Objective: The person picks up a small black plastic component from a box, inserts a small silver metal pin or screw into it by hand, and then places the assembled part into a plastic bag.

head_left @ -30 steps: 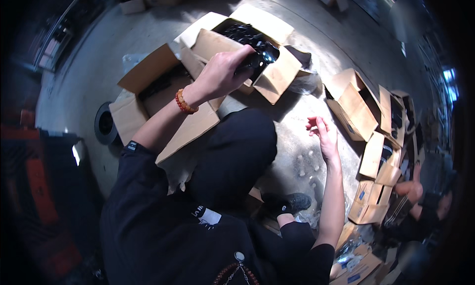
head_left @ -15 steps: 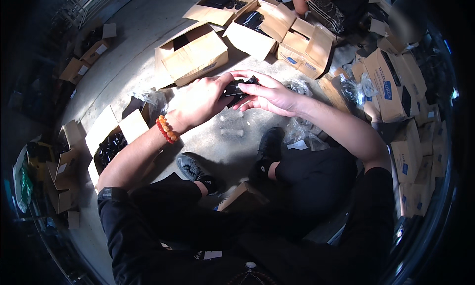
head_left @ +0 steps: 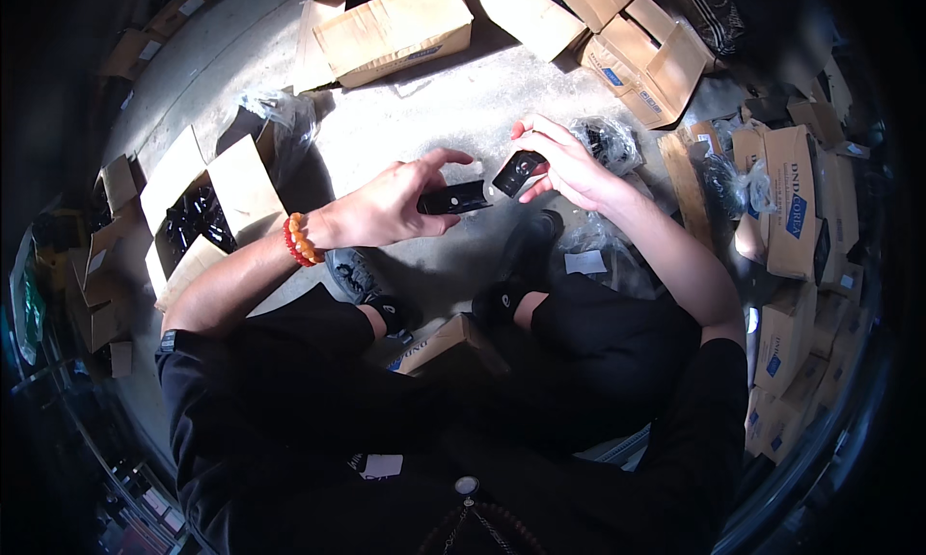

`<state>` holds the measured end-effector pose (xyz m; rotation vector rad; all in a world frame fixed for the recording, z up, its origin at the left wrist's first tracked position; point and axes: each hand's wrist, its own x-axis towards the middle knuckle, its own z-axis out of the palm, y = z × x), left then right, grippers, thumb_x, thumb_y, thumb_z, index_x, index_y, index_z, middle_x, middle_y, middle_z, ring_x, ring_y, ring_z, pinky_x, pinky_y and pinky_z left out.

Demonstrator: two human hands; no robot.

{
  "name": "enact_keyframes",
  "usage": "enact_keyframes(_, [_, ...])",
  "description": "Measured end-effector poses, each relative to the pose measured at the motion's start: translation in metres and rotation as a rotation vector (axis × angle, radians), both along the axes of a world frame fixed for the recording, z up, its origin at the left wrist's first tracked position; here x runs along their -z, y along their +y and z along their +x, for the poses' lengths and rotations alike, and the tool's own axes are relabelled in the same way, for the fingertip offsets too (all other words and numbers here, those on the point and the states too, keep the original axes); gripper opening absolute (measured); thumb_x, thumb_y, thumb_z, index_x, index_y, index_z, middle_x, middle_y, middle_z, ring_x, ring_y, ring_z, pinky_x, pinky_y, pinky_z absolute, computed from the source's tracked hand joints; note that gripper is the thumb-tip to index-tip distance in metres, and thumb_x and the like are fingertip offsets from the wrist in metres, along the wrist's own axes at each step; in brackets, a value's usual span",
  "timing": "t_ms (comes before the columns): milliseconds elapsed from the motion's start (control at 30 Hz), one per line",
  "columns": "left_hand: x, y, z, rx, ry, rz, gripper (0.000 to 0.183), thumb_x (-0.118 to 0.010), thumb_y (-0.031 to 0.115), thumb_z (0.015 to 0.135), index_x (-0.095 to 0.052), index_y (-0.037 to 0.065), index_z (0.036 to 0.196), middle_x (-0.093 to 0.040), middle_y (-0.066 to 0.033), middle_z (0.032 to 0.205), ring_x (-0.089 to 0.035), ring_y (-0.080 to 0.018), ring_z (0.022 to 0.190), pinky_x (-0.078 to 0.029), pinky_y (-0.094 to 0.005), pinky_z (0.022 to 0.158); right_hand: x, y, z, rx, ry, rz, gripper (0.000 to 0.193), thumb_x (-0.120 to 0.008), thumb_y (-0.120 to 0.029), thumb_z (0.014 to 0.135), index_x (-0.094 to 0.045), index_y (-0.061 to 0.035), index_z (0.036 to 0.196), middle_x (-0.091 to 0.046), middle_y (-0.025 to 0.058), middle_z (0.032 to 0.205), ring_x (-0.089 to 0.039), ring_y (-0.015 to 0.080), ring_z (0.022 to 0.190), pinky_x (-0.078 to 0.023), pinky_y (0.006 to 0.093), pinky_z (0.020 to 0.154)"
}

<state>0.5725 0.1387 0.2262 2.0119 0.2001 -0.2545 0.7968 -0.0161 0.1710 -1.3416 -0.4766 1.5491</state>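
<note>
In front of me, over the floor, my left hand (head_left: 386, 205) holds a black channel-shaped part (head_left: 455, 199), its thumb and index finger spread around the sides. The other fingers of that hand are mostly hidden beneath it. My right hand (head_left: 571, 169) pinches a second short black hollow part (head_left: 518, 172) between thumb and fingers, tilted with its open side up. A narrow gap separates the two parts; pale spots show near their facing ends. An orange and red beaded bracelet (head_left: 302, 239) circles my left wrist.
To the left stands an open carton (head_left: 253, 190) of glossy black parts. Large open cartons (head_left: 400, 39) lie ahead, one more (head_left: 648, 63) at the far right. Clear plastic bags (head_left: 608, 145) and a wooden board (head_left: 683, 189) lie right, beside stacked boxes (head_left: 789, 203). A person's leg (head_left: 709, 15) shows beyond.
My hands were together around black parts; now they are apart, each with its own piece. My left hand has opened its grasp wider. The whole view has shifted.
</note>
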Motion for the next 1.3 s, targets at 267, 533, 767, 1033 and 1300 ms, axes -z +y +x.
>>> enact_keyframes(267, [0.034,0.014,-0.026,-0.160,-0.122,-0.180,0.036,-0.074,0.017,0.083,-0.063,0.001,0.114,-0.069,-0.0041,0.086,-0.062,-0.0073,0.078,-0.050,-0.0230,0.072,-0.005,0.007,-0.037,-0.106,-0.145,0.030,0.024,-0.045,-0.021,0.101,-0.048,-0.0052,0.118,-0.059,0.0099,0.103,-0.065,0.0175,0.088,-0.057,0.0320,0.072])
enact_keyframes(533, [0.018,0.016,-0.018,-0.250,-0.044,-0.278,0.032,-0.070,0.017,0.089,-0.063,0.002,0.116,-0.066,-0.0027,0.099,-0.059,-0.0059,0.089,-0.048,-0.0223,0.082,-0.033,0.014,-0.085,-0.088,0.114,0.095,0.044,-0.039,-0.030,0.104,-0.036,-0.0007,0.137,-0.051,0.0173,0.119,-0.066,0.0269,0.095,-0.058,0.0389,0.081])
enact_keyframes(767, [0.011,0.005,-0.026,-0.400,-0.211,-0.243,0.036,-0.056,0.032,0.098,-0.062,0.000,0.113,-0.063,-0.0060,0.094,-0.057,-0.0097,0.087,-0.047,-0.0262,0.080,-0.042,0.021,-0.091,-0.012,0.127,0.179,0.048,-0.037,-0.040,0.104,-0.042,-0.0032,0.135,-0.053,0.0161,0.121,-0.066,0.0260,0.093,-0.058,0.0394,0.080])
enact_keyframes(1033, [-0.010,-0.005,-0.023,-0.244,-0.070,0.024,0.044,-0.071,0.028,0.088,-0.062,-0.004,0.116,-0.069,-0.0120,0.099,-0.068,-0.0162,0.091,-0.056,-0.0285,0.075,-0.053,0.021,-0.097,-0.027,0.015,0.018,0.060,-0.040,-0.044,0.101,-0.022,-0.0116,0.148,-0.046,0.0173,0.129,-0.065,0.0256,0.100,-0.056,0.0419,0.088])
enact_keyframes(1300, [0.011,-0.010,-0.026,-0.147,-0.121,-0.045,0.042,-0.073,0.018,0.086,-0.060,0.000,0.122,-0.069,-0.0109,0.106,-0.068,-0.0175,0.097,-0.055,-0.0284,0.085,-0.036,0.023,-0.090,-0.157,0.197,0.096,0.061,-0.040,-0.044,0.102,-0.018,-0.0150,0.151,-0.046,0.0194,0.133,-0.057,0.0251,0.111,-0.048,0.0406,0.098])
